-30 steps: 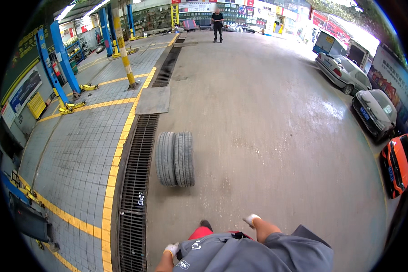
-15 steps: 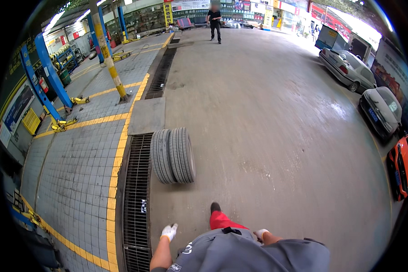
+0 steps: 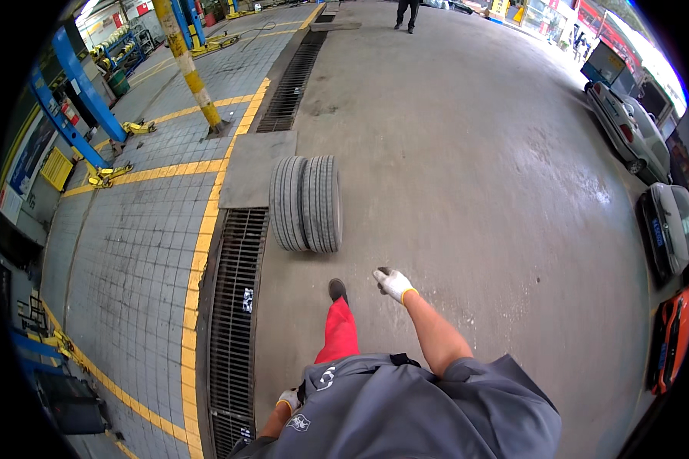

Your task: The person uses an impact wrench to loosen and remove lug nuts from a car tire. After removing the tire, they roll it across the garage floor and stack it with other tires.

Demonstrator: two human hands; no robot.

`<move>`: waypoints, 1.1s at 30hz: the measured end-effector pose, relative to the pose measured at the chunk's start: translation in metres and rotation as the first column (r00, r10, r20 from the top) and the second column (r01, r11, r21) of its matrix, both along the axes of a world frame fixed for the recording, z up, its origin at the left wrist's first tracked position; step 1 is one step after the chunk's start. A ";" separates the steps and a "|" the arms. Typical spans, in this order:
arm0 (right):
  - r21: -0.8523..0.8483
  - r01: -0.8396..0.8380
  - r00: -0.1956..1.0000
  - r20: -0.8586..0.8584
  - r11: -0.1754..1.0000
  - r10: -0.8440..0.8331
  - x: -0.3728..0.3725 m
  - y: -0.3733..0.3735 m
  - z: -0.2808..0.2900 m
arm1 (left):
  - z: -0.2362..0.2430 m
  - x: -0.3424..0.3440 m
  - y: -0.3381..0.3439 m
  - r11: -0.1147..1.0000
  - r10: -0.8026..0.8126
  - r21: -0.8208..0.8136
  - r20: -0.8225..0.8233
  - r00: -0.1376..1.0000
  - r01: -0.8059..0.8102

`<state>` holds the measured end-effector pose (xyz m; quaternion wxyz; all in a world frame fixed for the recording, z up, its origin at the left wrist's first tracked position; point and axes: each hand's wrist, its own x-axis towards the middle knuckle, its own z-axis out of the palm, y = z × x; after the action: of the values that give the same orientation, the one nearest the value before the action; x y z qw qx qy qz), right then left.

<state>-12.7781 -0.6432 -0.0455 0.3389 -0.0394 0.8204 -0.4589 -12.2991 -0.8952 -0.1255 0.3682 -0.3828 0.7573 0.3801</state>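
Two black tyres (image 3: 323, 205) stand upright side by side on the concrete, a short way ahead of me, with their treads toward me. My right hand (image 3: 394, 284), in a white glove with dark fingertips, reaches forward behind them without touching. Its fingers are loosely bent and apart, holding nothing visible. Low beside my hip is my left hand (image 3: 289, 399), also gloved; the grey shirt partly covers it and its fingers do not show clearly. One leg in red trousers (image 3: 338, 333) is stepping forward.
A drain grate (image 3: 233, 329) runs along the left, interrupted by a flat plate (image 3: 256, 164) beside the tyres. Farther left are a yellow-striped post (image 3: 191, 76) and blue vehicle lifts (image 3: 88, 92). Parked cars (image 3: 666, 229) line the right. Another person (image 3: 407, 14) stands far ahead.
The tyres have rolled forward, from beside the grate to alongside the plate. My right hand has swung forward and my left has drawn back to my side. The view tilts lower.
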 end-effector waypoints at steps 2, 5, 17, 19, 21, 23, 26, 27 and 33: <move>0.083 -0.087 0.994 -0.058 0.993 0.092 -0.028 -0.004 -0.018 | -0.007 -0.041 -0.013 0.999 0.021 0.039 -0.018 1.000 -0.021; 0.368 -0.246 0.969 0.084 0.897 0.232 -0.043 0.023 -0.044 | -0.013 -0.107 -0.051 0.955 0.212 0.245 -0.166 0.963 -0.168; 0.354 0.385 0.721 0.462 0.853 -0.517 -0.089 0.102 -0.147 | 0.076 -0.523 -0.241 0.924 -0.231 -0.363 -0.274 0.934 0.123; 0.423 0.397 0.648 0.499 0.814 -0.576 -0.106 0.073 -0.146 | 0.069 -0.565 -0.257 0.925 -0.198 -0.375 -0.348 0.916 0.057; 0.495 0.160 0.749 0.503 0.854 -0.432 -0.140 0.040 -0.120 | 0.071 -0.606 -0.262 0.929 -0.175 -0.370 -0.383 0.907 0.023; 0.506 0.043 0.806 0.492 0.861 -0.330 -0.177 0.041 -0.116 | 0.087 -0.635 -0.231 0.936 -0.233 -0.336 -0.365 0.901 0.106; 0.490 -0.088 0.885 0.437 0.867 -0.157 -0.271 0.009 -0.094 | 0.074 -0.639 -0.232 0.915 -0.269 -0.346 -0.138 0.953 0.208; 0.475 -0.093 0.907 0.404 0.875 -0.123 -0.309 -0.005 -0.092 | 0.063 -0.635 -0.235 0.907 -0.276 -0.344 -0.046 0.960 0.244; 0.284 0.109 0.984 0.108 0.953 -0.144 -0.513 -0.086 -0.070 | 0.006 -0.615 -0.269 0.721 -0.677 -0.158 0.049 0.734 0.675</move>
<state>-13.2914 -0.7292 -0.1160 0.3628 0.0904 0.8538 -0.3622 -12.9145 -1.1639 -0.1199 0.4436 -0.1072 0.8757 0.1580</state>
